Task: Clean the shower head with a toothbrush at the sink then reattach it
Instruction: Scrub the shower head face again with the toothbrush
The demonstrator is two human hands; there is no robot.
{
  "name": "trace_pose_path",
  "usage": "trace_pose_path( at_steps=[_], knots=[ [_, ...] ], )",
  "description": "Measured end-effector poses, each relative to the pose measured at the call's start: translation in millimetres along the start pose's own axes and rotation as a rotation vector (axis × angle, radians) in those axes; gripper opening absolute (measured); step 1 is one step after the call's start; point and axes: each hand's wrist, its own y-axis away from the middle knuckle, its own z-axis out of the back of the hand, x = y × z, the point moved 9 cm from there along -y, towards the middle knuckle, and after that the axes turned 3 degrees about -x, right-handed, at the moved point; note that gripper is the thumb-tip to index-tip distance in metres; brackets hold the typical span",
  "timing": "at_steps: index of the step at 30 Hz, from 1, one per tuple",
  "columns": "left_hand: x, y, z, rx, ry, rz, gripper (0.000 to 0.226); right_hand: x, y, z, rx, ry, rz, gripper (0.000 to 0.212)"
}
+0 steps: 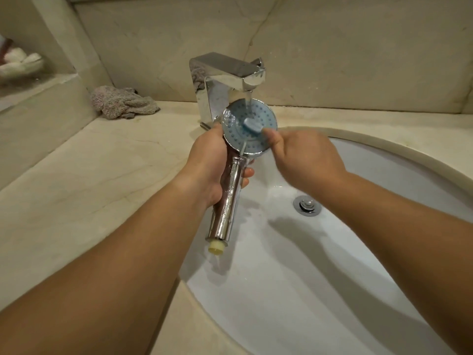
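My left hand [210, 162] grips the chrome handle of the shower head [239, 139], holding it over the left rim of the white sink [384, 265]. Its round grey-blue face points up under the chrome tap [230, 73], and water runs onto it. My right hand [299, 157] holds a light blue toothbrush [252, 126], whose head lies on the middle of the face. The toothbrush handle is hidden inside my fist. A cream threaded end [216, 247] shows at the bottom of the shower handle.
A crumpled grey-pink cloth [122, 102] lies on the beige stone counter [89, 188] left of the tap. The metal drain [307, 204] sits in the basin. A raised ledge at far left carries white and pink cloths [18, 61].
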Motion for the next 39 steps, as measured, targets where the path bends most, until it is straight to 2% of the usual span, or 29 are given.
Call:
trace_pose_path(
  at_steps=[2, 5, 9, 12, 14, 22, 26, 30, 34, 39],
  knots=[
    [0, 0, 1, 0.002, 0.005, -0.001, 0.057, -5, -1, 7, -0.032, -0.016, -0.036, 0.072],
    [0, 0, 2, 0.01, 0.006, -0.001, 0.056, 3, 5, -4, 0.016, 0.0, 0.027, 0.071],
    [0, -1, 3, 0.01, 0.014, 0.005, 0.059, -4, 3, 6, -0.003, -0.042, -0.052, 0.065],
    [0, -1, 2, 0.009, 0.009, -0.004, 0.058, 10, 8, 2, 0.04, 0.008, 0.037, 0.067],
    [0, 0, 1, -0.005, 0.0, -0.022, 0.058, 20, 5, 5, 0.01, 0.041, 0.068, 0.068],
    [5, 0, -4, -0.042, -0.057, -0.006, 0.057, 0, -13, 22, -0.102, 0.054, -0.095, 0.069],
    [5, -3, -1, -0.07, -0.107, -0.027, 0.054, 14, -15, 18, -0.098, 0.092, -0.006, 0.07],
    [1, -1, -1, -0.065, -0.085, -0.043, 0.054, -10, -16, 25, -0.085, 0.05, -0.135, 0.071],
    [-2, 1, -4, -0.029, -0.052, -0.06, 0.056, 10, -9, 15, -0.084, 0.042, -0.032, 0.069],
    [-3, 1, 2, -0.043, -0.041, -0.059, 0.053, -9, -12, 22, -0.092, 0.01, -0.112, 0.068]
  ],
)
